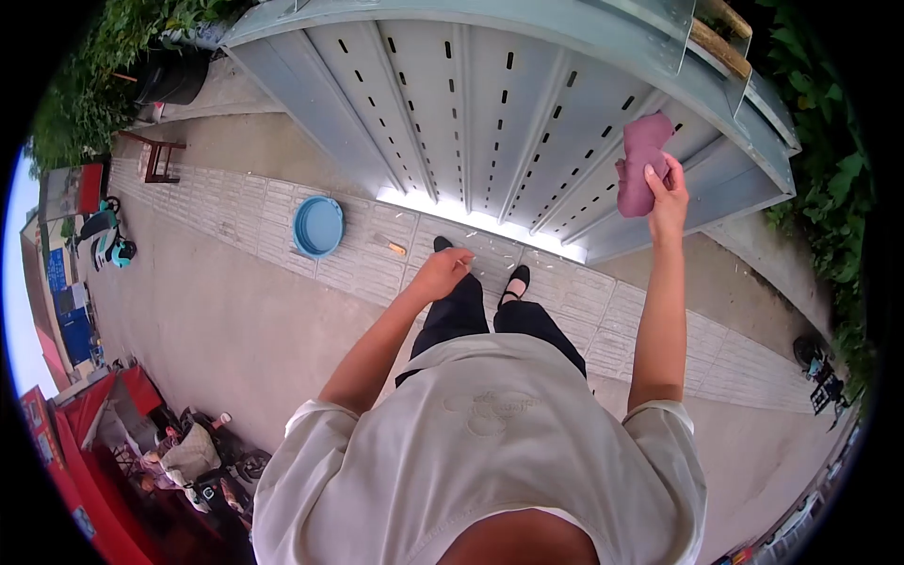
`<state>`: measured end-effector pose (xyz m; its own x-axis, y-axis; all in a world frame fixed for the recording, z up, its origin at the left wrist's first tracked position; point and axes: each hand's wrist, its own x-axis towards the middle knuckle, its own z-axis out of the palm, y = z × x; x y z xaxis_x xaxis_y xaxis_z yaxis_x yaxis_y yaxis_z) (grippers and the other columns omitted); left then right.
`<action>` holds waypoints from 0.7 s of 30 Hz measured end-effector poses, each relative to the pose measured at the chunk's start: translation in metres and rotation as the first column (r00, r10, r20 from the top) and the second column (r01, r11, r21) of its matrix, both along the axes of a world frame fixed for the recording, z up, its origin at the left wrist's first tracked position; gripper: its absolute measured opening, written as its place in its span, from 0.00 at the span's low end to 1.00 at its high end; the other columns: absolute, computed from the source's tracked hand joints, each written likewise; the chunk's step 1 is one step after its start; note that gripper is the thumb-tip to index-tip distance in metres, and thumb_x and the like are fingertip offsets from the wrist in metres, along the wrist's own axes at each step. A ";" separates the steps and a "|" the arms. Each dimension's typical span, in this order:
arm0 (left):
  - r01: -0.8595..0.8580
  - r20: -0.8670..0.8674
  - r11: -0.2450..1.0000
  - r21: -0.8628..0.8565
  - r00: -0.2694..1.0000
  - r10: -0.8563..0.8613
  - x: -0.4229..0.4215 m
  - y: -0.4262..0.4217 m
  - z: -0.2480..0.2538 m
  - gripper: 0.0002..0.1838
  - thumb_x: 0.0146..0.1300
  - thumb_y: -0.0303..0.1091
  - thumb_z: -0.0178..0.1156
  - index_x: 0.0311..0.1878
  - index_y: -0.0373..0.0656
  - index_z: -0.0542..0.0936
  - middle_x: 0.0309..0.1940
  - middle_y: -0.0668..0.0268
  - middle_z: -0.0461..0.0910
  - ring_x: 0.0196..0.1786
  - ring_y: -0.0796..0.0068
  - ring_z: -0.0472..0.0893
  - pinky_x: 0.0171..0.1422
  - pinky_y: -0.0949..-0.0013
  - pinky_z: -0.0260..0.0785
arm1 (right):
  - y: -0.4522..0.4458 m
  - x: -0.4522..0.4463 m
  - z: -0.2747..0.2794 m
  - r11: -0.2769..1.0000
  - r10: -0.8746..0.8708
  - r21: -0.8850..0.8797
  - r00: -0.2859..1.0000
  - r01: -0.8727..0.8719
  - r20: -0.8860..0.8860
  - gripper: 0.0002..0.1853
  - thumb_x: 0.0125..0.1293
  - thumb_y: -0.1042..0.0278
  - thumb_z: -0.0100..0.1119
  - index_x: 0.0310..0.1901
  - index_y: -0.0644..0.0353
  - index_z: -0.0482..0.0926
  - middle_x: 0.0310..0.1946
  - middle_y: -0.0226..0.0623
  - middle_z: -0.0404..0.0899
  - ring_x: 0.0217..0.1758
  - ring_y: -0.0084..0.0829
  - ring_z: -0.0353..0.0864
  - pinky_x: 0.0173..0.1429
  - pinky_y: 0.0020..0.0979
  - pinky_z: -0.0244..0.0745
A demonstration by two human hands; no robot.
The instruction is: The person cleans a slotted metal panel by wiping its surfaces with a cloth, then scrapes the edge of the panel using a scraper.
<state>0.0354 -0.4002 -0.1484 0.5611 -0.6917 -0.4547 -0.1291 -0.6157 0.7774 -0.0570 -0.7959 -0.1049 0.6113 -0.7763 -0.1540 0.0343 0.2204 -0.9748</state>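
Note:
My right hand (668,195) grips a folded mauve cloth (637,179) and holds it against the right part of a large grey metal panel (499,122) with rows of dark slots. My left hand (444,274) hangs low in front of my legs, above the paving, with its fingers curled together; whether anything small is between them cannot be made out. A round blue basin (318,227) stands on the paving to the left of my feet. Between the basin and my feet lies a small orange object (396,249).
A brown wooden chair (155,157) and a teal scooter (106,234) are at the far left. Red covers (94,452) and parked vehicles fill the lower left. Green leaves (829,141) border the panel's right side. Small pale scraps lie near my feet.

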 end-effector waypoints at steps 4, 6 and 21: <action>-0.004 0.071 0.994 -0.110 0.997 0.012 -0.006 -0.012 0.009 0.15 0.60 0.31 0.58 0.51 0.39 0.77 0.41 0.57 0.82 0.40 0.65 0.81 0.49 0.68 0.72 | 0.022 0.018 0.005 0.992 0.076 0.102 0.995 -0.070 -0.059 0.20 0.59 0.76 0.63 0.54 0.63 0.73 0.47 0.35 0.76 0.49 0.26 0.75 0.53 0.27 0.71; -0.055 0.029 0.996 -0.077 0.998 0.057 -0.008 -0.007 0.012 0.15 0.61 0.30 0.58 0.51 0.39 0.77 0.41 0.58 0.82 0.42 0.65 0.82 0.50 0.68 0.72 | 0.039 0.010 0.055 0.986 0.127 0.109 0.992 -0.124 -0.021 0.20 0.58 0.76 0.63 0.53 0.62 0.74 0.46 0.35 0.76 0.47 0.26 0.75 0.52 0.27 0.71; -0.160 0.140 0.966 -0.204 0.972 0.191 -0.048 0.004 0.004 0.13 0.57 0.31 0.57 0.46 0.40 0.79 0.36 0.55 0.82 0.41 0.57 0.82 0.47 0.63 0.73 | -0.040 0.003 0.156 0.282 -0.172 -0.830 0.826 -0.481 -0.537 0.40 0.51 0.76 0.66 0.68 0.52 0.61 0.68 0.39 0.60 0.69 0.41 0.62 0.68 0.34 0.61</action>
<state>-0.0122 -0.3963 -0.1442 0.7349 -0.6411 -0.2211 -0.1620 -0.4825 0.8608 -0.0544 -0.8363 0.0507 0.8328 -0.4696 0.2930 -0.3644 -0.8636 -0.3483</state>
